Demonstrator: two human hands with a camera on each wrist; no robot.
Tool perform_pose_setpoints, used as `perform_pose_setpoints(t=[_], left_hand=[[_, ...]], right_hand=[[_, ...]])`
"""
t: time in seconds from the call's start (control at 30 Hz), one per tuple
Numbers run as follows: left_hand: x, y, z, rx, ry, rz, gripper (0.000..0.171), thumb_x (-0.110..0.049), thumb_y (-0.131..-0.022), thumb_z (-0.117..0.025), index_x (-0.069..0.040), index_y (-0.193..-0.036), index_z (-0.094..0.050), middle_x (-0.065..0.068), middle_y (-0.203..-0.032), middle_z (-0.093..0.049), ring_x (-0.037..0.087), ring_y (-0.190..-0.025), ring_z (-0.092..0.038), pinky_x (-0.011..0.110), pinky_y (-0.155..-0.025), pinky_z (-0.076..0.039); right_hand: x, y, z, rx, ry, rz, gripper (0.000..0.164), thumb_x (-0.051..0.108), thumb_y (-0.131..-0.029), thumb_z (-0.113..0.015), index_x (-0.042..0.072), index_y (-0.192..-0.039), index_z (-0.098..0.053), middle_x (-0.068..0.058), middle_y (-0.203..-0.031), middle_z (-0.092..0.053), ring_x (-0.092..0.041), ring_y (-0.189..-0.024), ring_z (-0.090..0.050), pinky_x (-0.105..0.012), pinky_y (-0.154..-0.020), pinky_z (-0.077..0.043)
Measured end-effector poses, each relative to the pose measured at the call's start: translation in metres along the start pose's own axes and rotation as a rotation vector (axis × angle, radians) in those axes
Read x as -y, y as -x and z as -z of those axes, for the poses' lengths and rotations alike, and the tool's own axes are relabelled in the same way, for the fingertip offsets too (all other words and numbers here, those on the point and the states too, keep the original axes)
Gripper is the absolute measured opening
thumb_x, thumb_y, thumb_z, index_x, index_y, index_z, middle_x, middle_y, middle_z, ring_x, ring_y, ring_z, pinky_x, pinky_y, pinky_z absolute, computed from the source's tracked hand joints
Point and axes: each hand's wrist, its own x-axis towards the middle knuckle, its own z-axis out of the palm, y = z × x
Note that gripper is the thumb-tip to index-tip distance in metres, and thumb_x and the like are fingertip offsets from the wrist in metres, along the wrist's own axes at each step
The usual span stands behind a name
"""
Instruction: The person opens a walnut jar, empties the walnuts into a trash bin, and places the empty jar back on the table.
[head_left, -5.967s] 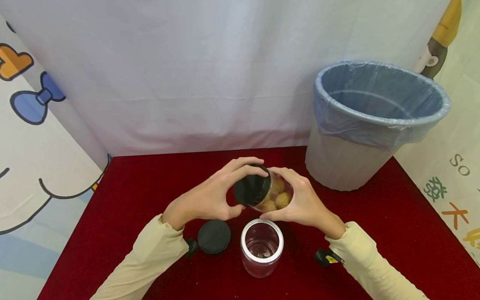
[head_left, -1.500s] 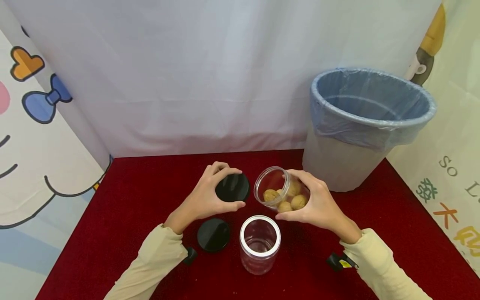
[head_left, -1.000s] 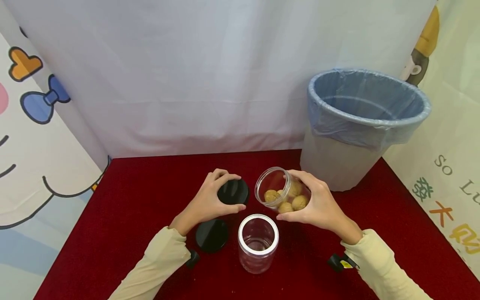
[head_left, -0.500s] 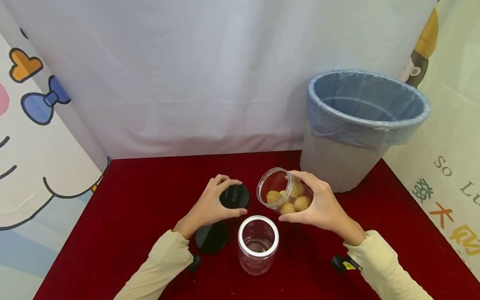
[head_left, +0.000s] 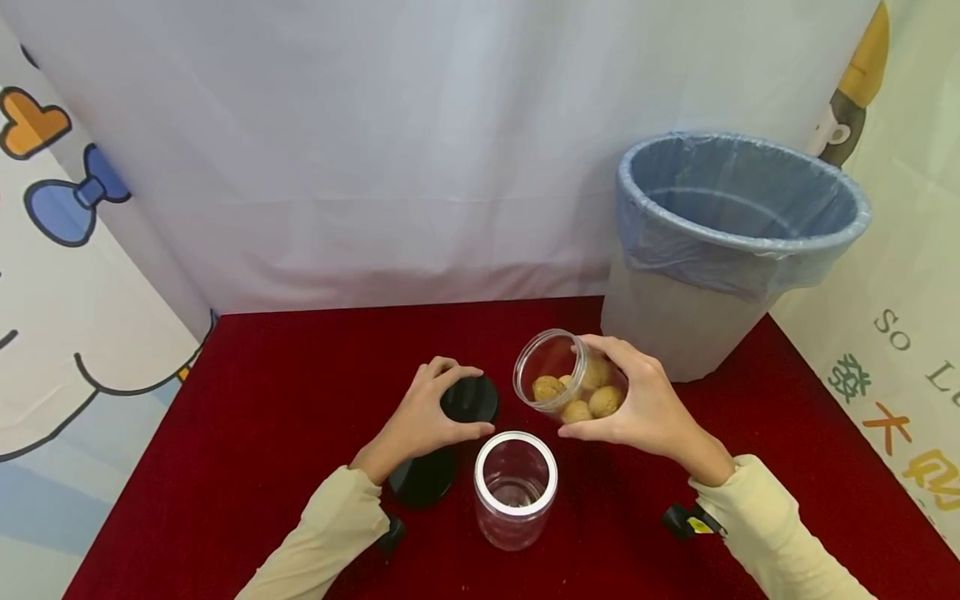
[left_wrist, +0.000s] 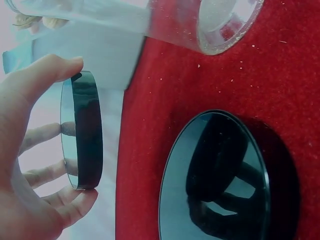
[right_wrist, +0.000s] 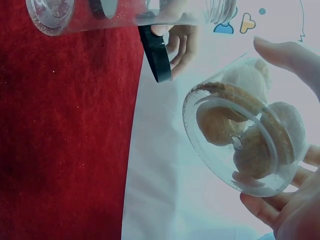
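Observation:
My left hand (head_left: 423, 410) pinches a black jar lid (head_left: 470, 400) by its edge, thumb on one side and fingers on the other. In the left wrist view the held lid (left_wrist: 87, 131) hangs above the red cloth. My right hand (head_left: 643, 402) grips a clear plastic jar (head_left: 558, 357), tilted with its mouth toward the left hand. Several walnuts (head_left: 604, 402) lie inside it. Between and below the hands, a second clear jar (head_left: 513, 531) stands upright, uncovered, with a white ring round its mouth. Another black lid (head_left: 422, 482) lies flat to its left, partly hidden by the left wrist.
A large bin (head_left: 675, 325) with a blue liner (head_left: 750, 267) stands at the back right of the red cloth (head_left: 300, 367). A white curtain (head_left: 375, 167) closes off the back, and printed panels flank both sides.
Six seconds ago the lid sat on the walnut jar; it has since come off in the left hand. Lately that hand with the lid has lowered slightly toward me; the right hand barely moved.

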Motion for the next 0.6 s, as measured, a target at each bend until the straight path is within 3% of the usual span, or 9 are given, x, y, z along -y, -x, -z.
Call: perform_pose_setpoints(t=[0.6], left_hand=[[0.002,-0.003,-0.012,0.033,-0.081,0.042,0.071,-0.048,-0.066,-0.082,-0.021,-0.127,-0.059,0.005,-0.122,-0.047,0.024,-0.108,-0.040,0.043,-0.082,-0.047]], right_hand=[[-0.002,0.001,0.008,0.011,0.020,0.003,0.092,0.034,-0.045,-0.096,0.010,-0.125,-0.055,0.005,-0.113,-0.059,-0.011,-0.096,-0.055,-0.022,-0.080,-0.045]])
